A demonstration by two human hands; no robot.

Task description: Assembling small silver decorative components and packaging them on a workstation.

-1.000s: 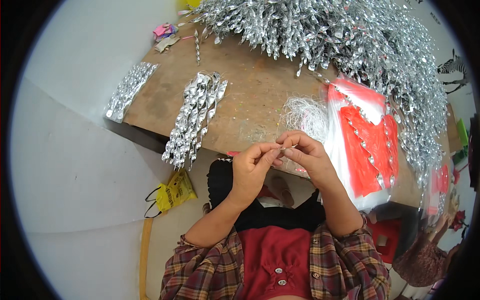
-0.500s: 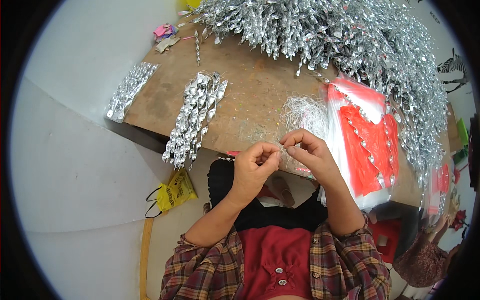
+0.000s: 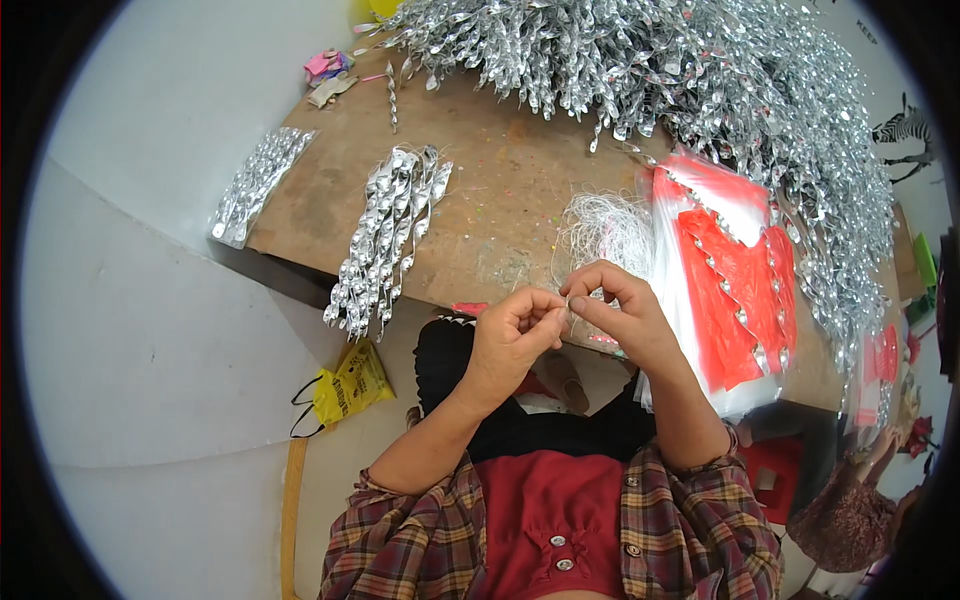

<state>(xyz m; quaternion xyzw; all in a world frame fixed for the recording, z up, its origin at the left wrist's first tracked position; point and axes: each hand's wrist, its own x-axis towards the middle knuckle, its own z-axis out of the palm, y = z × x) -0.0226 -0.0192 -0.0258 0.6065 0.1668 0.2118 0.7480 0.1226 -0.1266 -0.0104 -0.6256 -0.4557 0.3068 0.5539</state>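
Note:
My left hand (image 3: 517, 335) and my right hand (image 3: 625, 315) meet fingertip to fingertip just off the near edge of the table. Thumb and forefinger are pinched on each. A tiny pale piece of thread (image 3: 568, 301) shows between the fingertips; most of it is hidden by them. Just beyond my right hand lies a loose tangle of white thread (image 3: 607, 228). To the left, a bunch of twisted silver foil strips (image 3: 385, 235) hangs partly over the table edge.
A large heap of silver foil twists (image 3: 620, 60) covers the far side of the brown table (image 3: 480, 215). Red and clear plastic bags (image 3: 735, 290) lie at right. More silver strips (image 3: 262, 185) lie at the left edge. A yellow bag (image 3: 352, 385) is on the floor. Another person (image 3: 850, 510) sits at right.
My fingertips have drawn slightly closer together, the left hand shifting a little to the right. Both hands stay pinched, and the things on the table keep their places.

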